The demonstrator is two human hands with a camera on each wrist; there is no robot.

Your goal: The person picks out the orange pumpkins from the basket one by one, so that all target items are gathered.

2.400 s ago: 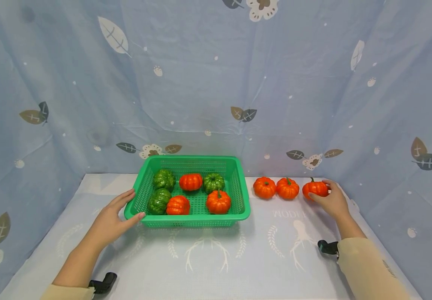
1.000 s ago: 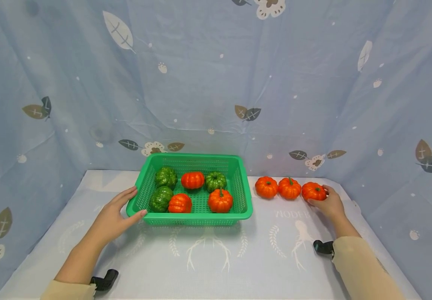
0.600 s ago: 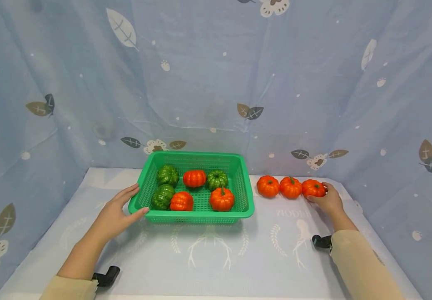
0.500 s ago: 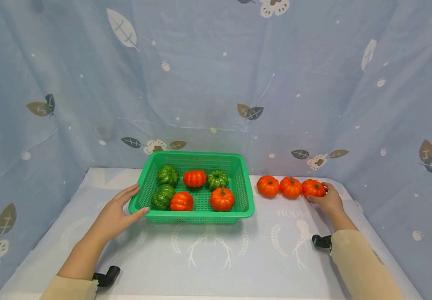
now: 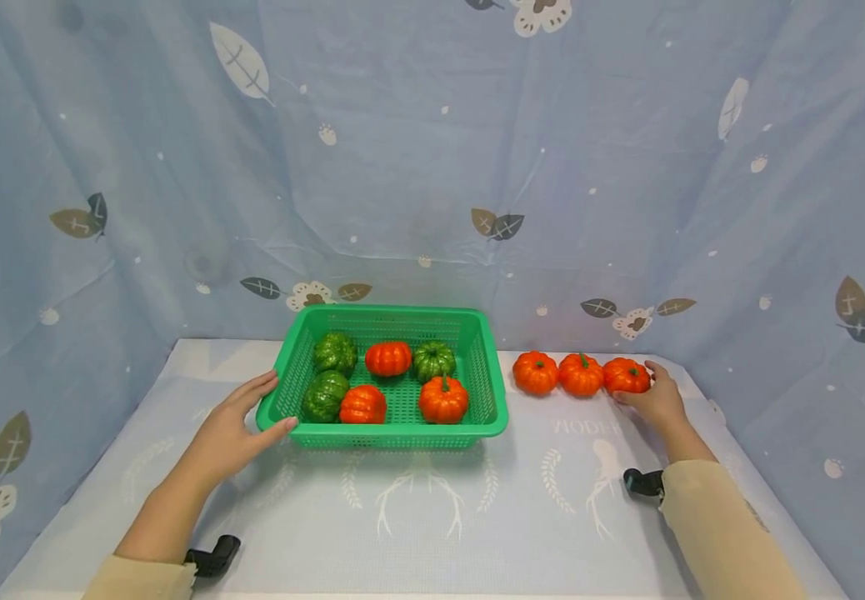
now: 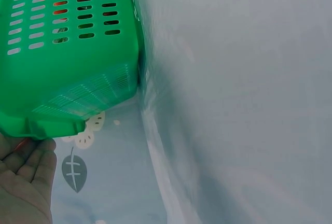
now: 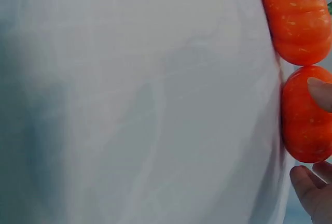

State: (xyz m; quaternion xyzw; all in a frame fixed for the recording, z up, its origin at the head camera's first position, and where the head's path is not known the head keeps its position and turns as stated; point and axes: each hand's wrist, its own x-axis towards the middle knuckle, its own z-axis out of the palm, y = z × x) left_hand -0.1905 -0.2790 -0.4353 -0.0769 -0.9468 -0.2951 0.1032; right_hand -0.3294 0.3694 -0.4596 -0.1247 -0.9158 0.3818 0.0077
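Three orange toy pumpkins stand in a touching row on the table right of the green basket. My right hand (image 5: 659,403) is at the rightmost orange pumpkin (image 5: 626,376). In the right wrist view its thumb (image 7: 320,94) overlaps that pumpkin's side, while the other fingers (image 7: 303,178) are spread just off its end. My left hand (image 5: 228,433) lies at the left end of the green plastic basket (image 5: 395,430), thumb by the front rim and fingers along the left rim, all fairly straight. From the left wrist, fingertips (image 6: 47,146) show right under the rim.
Inside the basket lie three green pumpkins, one of them being the dark front-left pumpkin (image 5: 325,397), and three orange ones, including the front-right pumpkin (image 5: 443,401). A patterned cloth curtain (image 5: 417,167) rises behind the white-covered table (image 5: 432,533) and along both sides.
The rightmost pumpkin, earlier gripped apart from the other two, has gone left against the row. My right fingers have since loosened from it. The left hand keeps its place at the basket.
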